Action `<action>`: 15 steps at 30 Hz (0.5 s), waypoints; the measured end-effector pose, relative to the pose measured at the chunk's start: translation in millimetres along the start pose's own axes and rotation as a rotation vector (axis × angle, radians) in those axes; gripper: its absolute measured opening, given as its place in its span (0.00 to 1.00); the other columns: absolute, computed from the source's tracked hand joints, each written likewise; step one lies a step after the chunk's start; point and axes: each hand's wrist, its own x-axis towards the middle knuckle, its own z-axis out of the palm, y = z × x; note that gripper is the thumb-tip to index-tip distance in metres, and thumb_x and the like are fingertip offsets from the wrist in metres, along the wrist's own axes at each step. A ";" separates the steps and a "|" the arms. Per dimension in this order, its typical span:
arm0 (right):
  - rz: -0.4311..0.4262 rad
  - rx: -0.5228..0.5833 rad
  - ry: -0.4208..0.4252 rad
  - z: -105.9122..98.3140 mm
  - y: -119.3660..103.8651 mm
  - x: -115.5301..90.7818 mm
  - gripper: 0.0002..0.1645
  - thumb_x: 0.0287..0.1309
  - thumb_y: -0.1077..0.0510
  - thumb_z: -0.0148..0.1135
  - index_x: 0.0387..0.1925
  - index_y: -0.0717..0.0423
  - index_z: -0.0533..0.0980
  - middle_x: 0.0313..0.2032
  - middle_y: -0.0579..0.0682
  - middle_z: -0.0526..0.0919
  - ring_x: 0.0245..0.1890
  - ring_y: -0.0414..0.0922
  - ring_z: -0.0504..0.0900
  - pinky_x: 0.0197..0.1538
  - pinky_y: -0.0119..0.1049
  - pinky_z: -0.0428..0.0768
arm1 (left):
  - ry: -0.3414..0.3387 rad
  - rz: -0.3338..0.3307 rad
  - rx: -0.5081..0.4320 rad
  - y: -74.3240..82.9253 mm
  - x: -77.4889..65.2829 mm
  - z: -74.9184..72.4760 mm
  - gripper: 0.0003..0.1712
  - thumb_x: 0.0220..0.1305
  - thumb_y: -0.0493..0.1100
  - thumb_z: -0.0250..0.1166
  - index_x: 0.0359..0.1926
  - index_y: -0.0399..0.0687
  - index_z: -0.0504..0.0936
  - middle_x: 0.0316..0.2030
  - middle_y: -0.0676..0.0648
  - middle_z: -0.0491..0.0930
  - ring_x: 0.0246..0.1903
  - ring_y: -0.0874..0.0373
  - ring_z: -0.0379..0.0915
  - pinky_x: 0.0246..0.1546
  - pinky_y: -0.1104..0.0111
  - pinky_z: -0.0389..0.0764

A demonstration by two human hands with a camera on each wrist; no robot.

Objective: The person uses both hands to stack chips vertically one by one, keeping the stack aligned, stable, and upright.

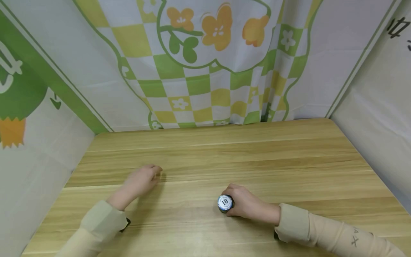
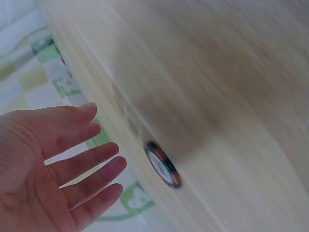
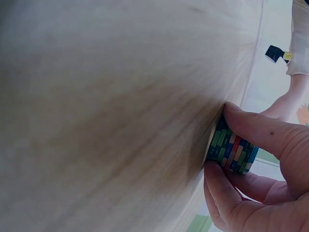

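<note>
My right hand [image 1: 245,202] grips a short stack of poker chips [image 3: 232,149] between thumb and fingers, right at the tabletop. The top chip [image 1: 224,202] is white with a blue edge and reads 10. Bands of green, blue, red and cream show on the stack's side in the right wrist view. My left hand [image 1: 142,181] is over the left part of the table, fingers loosely extended and holding nothing. Beyond its fingertips [image 2: 116,149] in the left wrist view is a single poker chip [image 2: 162,165], with a dark and orange edge and a pale face. My hand hides this chip in the head view.
The wooden table [image 1: 273,153] spans the space under both hands. A checked, flowered curtain [image 1: 199,85] hangs at its far edge, with white printed cloth [image 1: 41,153] at the left and plain white cloth [image 1: 372,117] at the right.
</note>
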 end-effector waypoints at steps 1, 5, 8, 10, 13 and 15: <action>0.001 -0.001 0.000 0.2 0.0 0.0 0.25 0.25 0.64 0.76 0.34 0.61 0.77 0.31 0.46 0.76 0.33 0.41 0.75 0.39 0.32 0.75 | -0.003 -0.006 -0.004 -2.3 -0.8 -0.5 0.17 0.53 0.34 0.64 0.45 0.35 0.77 0.40 0.39 0.78 0.37 0.46 0.76 0.32 0.59 0.78; 0.006 -0.003 -0.001 0.5 -0.2 0.2 0.25 0.25 0.64 0.76 0.34 0.62 0.77 0.31 0.47 0.76 0.33 0.42 0.75 0.39 0.33 0.75 | -0.014 -0.031 -0.006 -12.4 -2.6 1.3 0.15 0.54 0.34 0.62 0.45 0.35 0.78 0.37 0.41 0.79 0.34 0.51 0.75 0.30 0.61 0.77; 0.010 -0.002 -0.003 0.3 -0.5 0.3 0.25 0.26 0.64 0.76 0.34 0.62 0.77 0.31 0.47 0.76 0.33 0.41 0.75 0.39 0.33 0.75 | -0.034 -0.047 -0.010 -19.2 -3.4 3.1 0.17 0.52 0.34 0.63 0.45 0.35 0.77 0.38 0.40 0.78 0.35 0.48 0.75 0.33 0.58 0.77; 0.010 0.000 -0.004 -0.1 -0.8 0.3 0.25 0.26 0.64 0.76 0.34 0.62 0.77 0.31 0.47 0.76 0.33 0.41 0.75 0.39 0.33 0.75 | -0.050 -0.056 -0.017 -23.4 -4.1 4.5 0.18 0.50 0.33 0.65 0.45 0.36 0.77 0.40 0.38 0.77 0.38 0.45 0.75 0.36 0.55 0.77; 0.011 0.004 -0.005 -0.5 -1.1 0.1 0.25 0.26 0.64 0.76 0.34 0.62 0.77 0.31 0.47 0.76 0.33 0.41 0.75 0.39 0.32 0.75 | -0.055 -0.055 -0.033 -28.5 -4.6 6.1 0.19 0.48 0.33 0.66 0.44 0.35 0.77 0.40 0.36 0.77 0.40 0.41 0.75 0.39 0.52 0.75; 0.011 0.008 -0.005 -0.4 -1.0 0.1 0.25 0.26 0.64 0.76 0.34 0.62 0.77 0.31 0.47 0.75 0.33 0.41 0.75 0.39 0.32 0.75 | -0.051 -0.054 -0.041 -30.5 -4.9 6.9 0.17 0.49 0.32 0.65 0.43 0.36 0.77 0.40 0.36 0.77 0.40 0.41 0.75 0.40 0.52 0.75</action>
